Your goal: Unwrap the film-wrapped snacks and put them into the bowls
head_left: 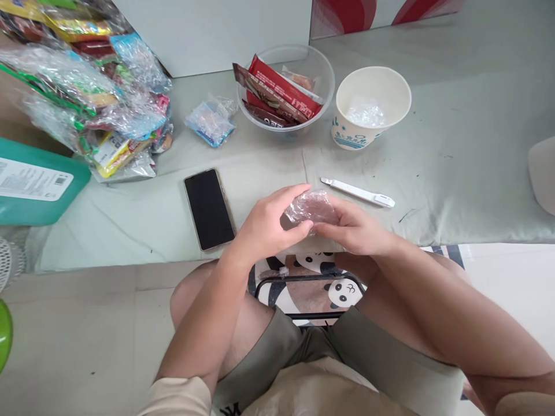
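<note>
Between my two hands, over the front edge of the cloth-covered surface, is a crinkled piece of clear plastic wrap (314, 205). My left hand (275, 219) curls around its left side, with the thumb in front and the fingers behind. On the right side, my right hand (353, 225) pinches the wrap between thumb and fingers. Whether anything lies inside the wrap, I cannot tell. Just behind my right hand lies a white utility knife (358, 192). A dark-screened phone (208, 209) rests to the left of my left hand.
A clear plastic bowl (327, 86) holds red and brown snack packets. Beside it a paper cup (373, 136) contains crumpled clear plastic. Small blue-and-clear packets (210, 123) lie left of the bowl. A heap of wrapped snacks (130, 115) and a green container (73, 202) stand far left.
</note>
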Action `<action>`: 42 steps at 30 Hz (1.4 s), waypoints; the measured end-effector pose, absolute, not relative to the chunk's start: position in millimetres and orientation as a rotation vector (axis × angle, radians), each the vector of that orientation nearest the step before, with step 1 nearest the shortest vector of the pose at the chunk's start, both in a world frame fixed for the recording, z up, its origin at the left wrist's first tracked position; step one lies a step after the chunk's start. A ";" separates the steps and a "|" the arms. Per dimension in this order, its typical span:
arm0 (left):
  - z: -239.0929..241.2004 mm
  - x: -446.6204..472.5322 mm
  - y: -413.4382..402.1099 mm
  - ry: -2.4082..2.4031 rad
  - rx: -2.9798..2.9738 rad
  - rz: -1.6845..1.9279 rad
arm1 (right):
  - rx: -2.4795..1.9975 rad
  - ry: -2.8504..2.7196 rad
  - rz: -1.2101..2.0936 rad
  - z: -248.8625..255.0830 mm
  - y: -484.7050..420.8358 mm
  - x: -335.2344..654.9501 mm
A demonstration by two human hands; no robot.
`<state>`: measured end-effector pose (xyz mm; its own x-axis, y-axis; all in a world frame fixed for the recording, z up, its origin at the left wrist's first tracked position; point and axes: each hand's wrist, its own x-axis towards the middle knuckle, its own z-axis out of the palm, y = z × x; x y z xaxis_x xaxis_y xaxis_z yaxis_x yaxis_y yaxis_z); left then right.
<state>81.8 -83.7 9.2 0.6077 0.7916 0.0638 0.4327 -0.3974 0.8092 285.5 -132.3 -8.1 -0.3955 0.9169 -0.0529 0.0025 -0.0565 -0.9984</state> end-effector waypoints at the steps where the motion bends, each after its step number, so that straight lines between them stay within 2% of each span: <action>1: 10.0 82.3 -84.0 0.986 2.001 0.547 | -1.029 -1.484 1.517 -9.6 -132.2 285.9; 5: 6.4 84.8 -83.8 1.019 1.851 0.495 | -1.067 -1.483 1.433 -12.8 -131.6 285.1; 10: -3.7 84.8 -80.2 0.994 1.658 0.603 | -1.086 -1.349 1.458 -15.8 -132.9 284.6; 15: -3.6 84.2 -78.1 1.069 1.525 0.646 | -1.358 -1.231 1.123 -14.9 -133.4 287.1; 21: 5.9 89.9 -81.8 0.915 1.376 0.527 | -1.310 -1.205 1.323 -3.9 -132.9 282.2; 28: 5.2 93.2 -81.1 0.929 1.289 0.749 | -1.227 -1.166 1.302 -4.0 -131.7 279.1; 32: 4.5 96.8 -86.2 0.952 1.348 0.681 | -1.333 -1.504 1.112 -6.1 -133.7 280.4; 36: -0.6 105.8 -95.1 1.094 1.523 0.837 | -1.302 -1.738 0.929 -6.5 -134.7 277.7; 42: -3.5 107.4 -98.7 1.134 1.878 0.966 | -1.293 -1.571 0.921 -0.4 -134.4 267.5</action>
